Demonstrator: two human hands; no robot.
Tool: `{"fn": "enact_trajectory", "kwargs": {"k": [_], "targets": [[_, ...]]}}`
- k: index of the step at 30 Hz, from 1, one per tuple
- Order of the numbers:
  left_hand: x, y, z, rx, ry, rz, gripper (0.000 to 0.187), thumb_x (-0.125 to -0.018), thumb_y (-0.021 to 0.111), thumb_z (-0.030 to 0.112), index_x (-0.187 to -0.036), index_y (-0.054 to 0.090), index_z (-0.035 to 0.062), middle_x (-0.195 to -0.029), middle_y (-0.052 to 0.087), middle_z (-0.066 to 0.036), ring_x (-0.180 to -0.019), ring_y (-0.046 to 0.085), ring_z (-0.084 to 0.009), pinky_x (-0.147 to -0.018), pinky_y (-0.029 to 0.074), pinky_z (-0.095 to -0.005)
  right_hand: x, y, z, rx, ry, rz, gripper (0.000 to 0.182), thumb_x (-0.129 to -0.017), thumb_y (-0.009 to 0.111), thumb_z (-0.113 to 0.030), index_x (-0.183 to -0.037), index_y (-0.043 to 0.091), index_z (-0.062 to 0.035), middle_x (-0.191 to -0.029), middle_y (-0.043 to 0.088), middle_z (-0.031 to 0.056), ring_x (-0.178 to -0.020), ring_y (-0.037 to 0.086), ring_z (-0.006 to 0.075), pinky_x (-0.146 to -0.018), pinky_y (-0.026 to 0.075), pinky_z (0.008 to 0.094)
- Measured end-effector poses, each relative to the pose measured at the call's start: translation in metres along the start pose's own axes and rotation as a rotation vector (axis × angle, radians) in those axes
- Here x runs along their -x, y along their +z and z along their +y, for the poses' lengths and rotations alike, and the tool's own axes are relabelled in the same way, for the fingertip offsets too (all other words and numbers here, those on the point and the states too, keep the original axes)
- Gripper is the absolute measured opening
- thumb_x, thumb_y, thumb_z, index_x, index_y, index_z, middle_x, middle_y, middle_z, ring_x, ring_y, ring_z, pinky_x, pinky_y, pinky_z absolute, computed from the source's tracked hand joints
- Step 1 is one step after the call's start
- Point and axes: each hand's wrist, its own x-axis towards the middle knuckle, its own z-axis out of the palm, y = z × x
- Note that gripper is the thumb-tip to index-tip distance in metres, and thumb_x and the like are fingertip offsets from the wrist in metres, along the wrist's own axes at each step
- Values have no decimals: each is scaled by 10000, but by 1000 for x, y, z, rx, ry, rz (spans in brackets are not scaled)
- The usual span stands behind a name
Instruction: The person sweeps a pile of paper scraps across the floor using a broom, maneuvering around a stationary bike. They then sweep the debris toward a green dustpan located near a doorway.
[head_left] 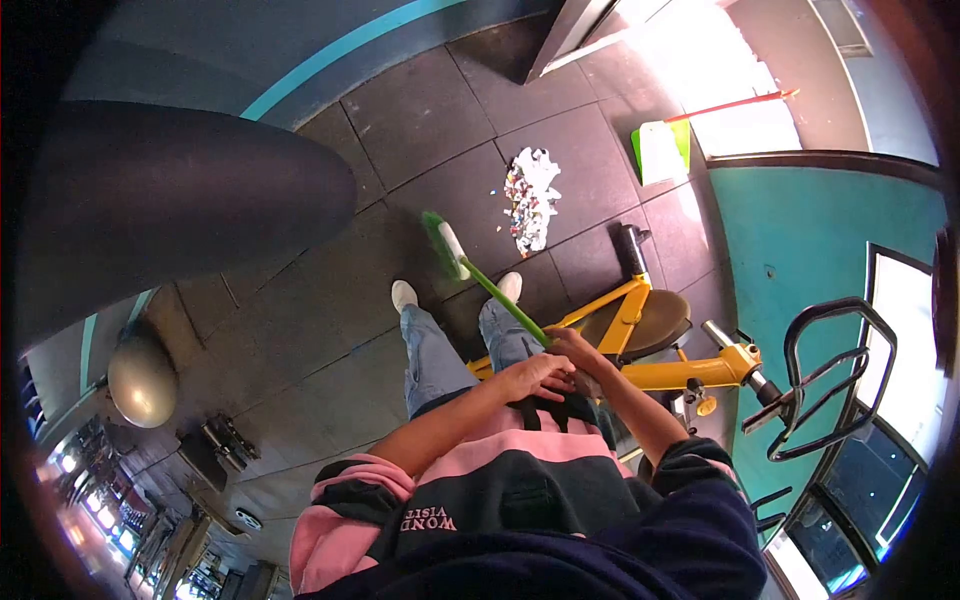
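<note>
A broom with a green handle (pixel 508 303) slants across in front of me. Its head (pixel 452 250), white with green bristles, is at the floor ahead of my feet. My right hand (pixel 578 352) is wrapped round the handle near my waist. Close beside it, my left hand (pixel 537 378) has its fingers apart and seems to touch the right hand; whether it also touches the handle is hard to see. On the dark tiles beyond the broom lies a pile of white scraps and small coloured bits (pixel 532 200), a short distance from the bristles.
A green dustpan (pixel 685 145) with a red handle lies near the doorway. Yellow-framed exercise equipment (pixel 690 374) with black handlebars stands close on my right. A large dark rounded object (pixel 200 190) fills the left. A grey exercise ball (pixel 142 380) is further back.
</note>
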Motion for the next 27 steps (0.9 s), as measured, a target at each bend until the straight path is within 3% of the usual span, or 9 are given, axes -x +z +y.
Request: {"fn": "enact_trajectory", "kwargs": {"k": [7,15,18,19,20,22,23,25,27], "targets": [[-33,-3,-1,-6,127,118,299,-755,526,279,-1005,443,139,-974,479,-18,-961,512,-175,-732,475,-368,-29,-25,-30,255,358,259,439,-634,585,-93,-1057,530,7,-820,603,204,-760,604,252,-657,466,322],[-34,30,-7,-156,21,-40,369,-745,533,318,-1018,467,78,-1029,518,-67,-979,509,-199,-777,446,-379,42,-27,-22,176,192,428,539,-656,563,-102,-1169,436,4,-936,563,256,-876,563,348,-743,444,358],[-32,35,-4,-214,-10,-165,390,-773,516,336,-1056,462,73,-1118,486,-101,-1071,470,-222,-813,432,-382,70,-37,-39,-78,219,324,521,-670,563,-78,-1169,440,4,-928,571,244,-854,575,324,-727,449,342],[-32,37,-1,-230,-23,-183,395,-776,512,341,-1065,458,77,-1131,480,-101,-1073,468,-220,-808,434,-379,76,-39,-50,-120,268,299,457,-688,509,-41,-1142,477,2,-836,603,144,-811,564,165,-687,443,280],[-32,39,1,-246,-37,-200,400,-780,509,346,-1075,454,80,-1145,474,-100,-1075,465,-219,-803,436,-376,74,-45,-32,-118,266,302,457,-688,509,-41,-1142,477,2,-836,603,144,-811,564,165,-687,443,280],[-42,38,-4,-256,-41,-180,411,-782,506,346,-1096,444,87,-1151,469,-89,-1078,461,-213,-795,440,-375,57,-60,41,993,-770,84,408,-698,514,-51,-1099,504,21,-761,603,115,-751,561,146,-641,448,264],[-45,37,-7,-262,-46,-160,424,-785,503,347,-1117,435,94,-1158,464,-77,-1081,456,-208,-787,444,-375,46,-57,75,993,-772,87,408,-698,514,-51,-1099,504,21,-761,603,115,-751,561,146,-641,448,264],[-44,40,-9,-237,-9,-111,424,-765,524,344,-1100,435,100,-1120,467,-50,-1047,470,-200,-753,460,-374,32,-49,123,444,-156,174,380,-701,533,-71,-1065,516,36,-749,604,120,-720,570,162,-614,456,269],[-40,43,-10,-210,23,-63,426,-745,544,341,-1083,435,106,-1083,469,-23,-1013,483,-192,-720,475,-374,36,-54,57,330,64,233,391,-697,546,-81,-1067,513,38,-752,605,131,-722,575,174,-613,459,281]]}}
